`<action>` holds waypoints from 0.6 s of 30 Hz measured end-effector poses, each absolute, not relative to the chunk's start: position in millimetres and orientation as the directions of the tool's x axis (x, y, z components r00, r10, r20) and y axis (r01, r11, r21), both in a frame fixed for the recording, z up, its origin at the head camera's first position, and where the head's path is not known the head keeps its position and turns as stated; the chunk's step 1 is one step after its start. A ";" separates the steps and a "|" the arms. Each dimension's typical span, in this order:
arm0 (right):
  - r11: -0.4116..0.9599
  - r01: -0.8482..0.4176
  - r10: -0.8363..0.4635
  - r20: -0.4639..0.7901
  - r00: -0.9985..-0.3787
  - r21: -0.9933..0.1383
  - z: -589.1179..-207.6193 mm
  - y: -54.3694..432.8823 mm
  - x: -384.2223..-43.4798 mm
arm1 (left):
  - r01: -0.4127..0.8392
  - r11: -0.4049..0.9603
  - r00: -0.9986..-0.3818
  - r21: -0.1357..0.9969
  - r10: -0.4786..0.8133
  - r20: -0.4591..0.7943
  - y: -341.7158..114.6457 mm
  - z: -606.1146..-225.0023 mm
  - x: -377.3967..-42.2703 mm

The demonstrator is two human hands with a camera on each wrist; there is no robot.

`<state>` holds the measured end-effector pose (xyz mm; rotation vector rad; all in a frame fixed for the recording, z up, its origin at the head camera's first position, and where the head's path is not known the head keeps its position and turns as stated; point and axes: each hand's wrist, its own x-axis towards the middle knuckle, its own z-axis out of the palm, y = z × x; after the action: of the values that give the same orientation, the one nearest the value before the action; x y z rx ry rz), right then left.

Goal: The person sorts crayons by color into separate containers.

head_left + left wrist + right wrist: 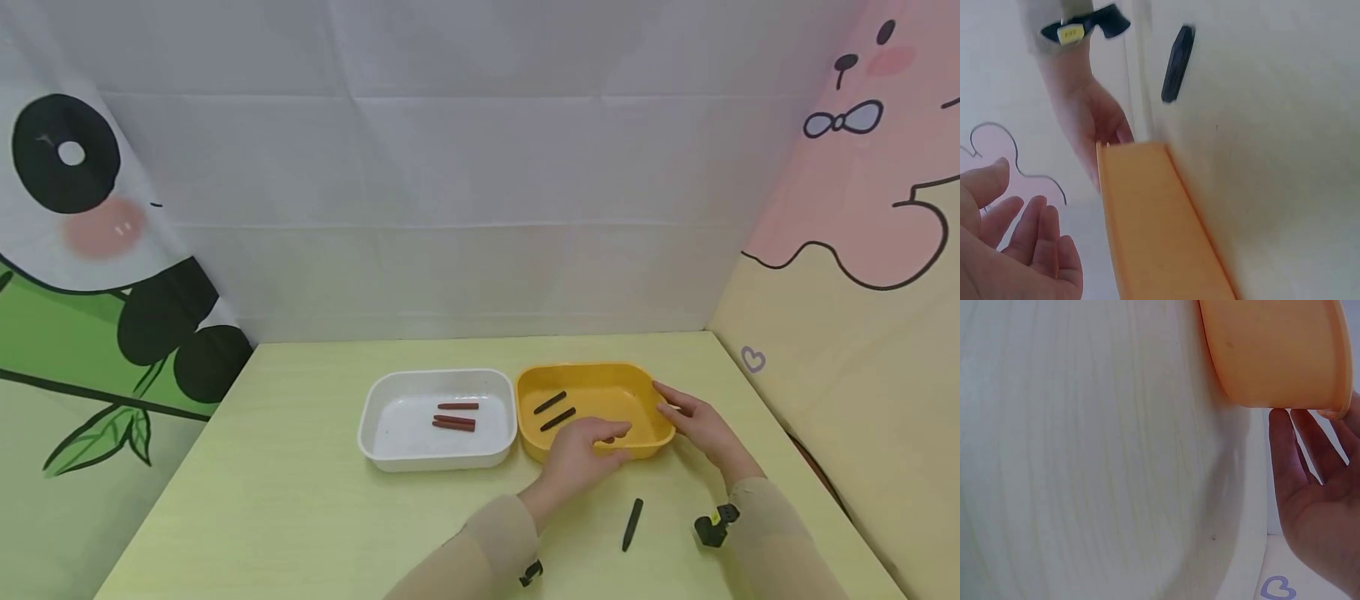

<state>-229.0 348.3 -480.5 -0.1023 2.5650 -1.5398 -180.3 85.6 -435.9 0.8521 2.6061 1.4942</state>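
My left hand [585,452] hovers over the near rim of a yellow tray [615,379], its fingers loosely bent and holding nothing. In the left wrist view that hand [1029,244] stands beside the tray's wall [1154,212]. Fingertips of my right hand [701,423] touch the tray's right end; in the right wrist view the hand's fingers [1284,450] are fairly straight against the outer wall. Two black crayon-like sticks, one nearer [558,419] and one farther [551,402], lie inside the tray. A third black stick [632,525] lies on the table between my forearms.
A white tray [397,462] adjoins the yellow one on the left, with three red-brown sticks [454,423] inside. The pale yellow table [285,500] meets a white cloth backdrop [480,275] behind and a printed cloth on each side. Both wrists carry small black devices.
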 end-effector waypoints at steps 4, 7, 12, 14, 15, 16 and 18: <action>0.474 0.009 -0.140 -0.085 -0.987 -0.880 -480.6 349.2 -229.1 | 0.523 0.385 -0.812 0.760 0.495 0.308 90.7 -442.1 -165.7; 0.471 0.003 -0.142 -0.079 -0.987 -0.882 -481.3 350.3 -229.9 | 0.591 0.402 -0.769 0.699 0.544 0.336 93.3 -448.3 -158.5; 0.469 0.007 -0.138 -0.081 -0.987 -0.883 -480.9 350.0 -229.4 | 0.654 0.419 -0.704 0.630 0.641 0.305 94.3 -457.6 -157.0; 0.468 0.010 -0.138 -0.084 -0.987 -0.884 -480.6 350.0 -229.3 | 0.672 0.424 -0.683 0.608 0.673 0.285 94.3 -460.6 -157.7; 0.469 0.010 -0.139 -0.084 -0.987 -0.883 -480.5 350.1 -229.3 | 0.681 0.428 -0.672 0.595 0.688 0.275 94.4 -462.1 -158.0; 0.471 0.009 -0.140 -0.085 -0.987 -0.882 -480.4 350.2 -229.2 | 0.693 0.426 -0.658 0.581 0.704 0.268 94.4 -463.6 -158.3; 0.476 0.007 -0.140 -0.084 -0.987 -0.880 -479.8 350.4 -229.0 | 0.725 0.414 -0.621 0.551 0.739 0.262 94.4 -465.6 -159.2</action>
<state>-229.0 350.4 -479.8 -0.1163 2.5721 -1.5342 -159.2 94.4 -465.6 1.3584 2.6227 1.0037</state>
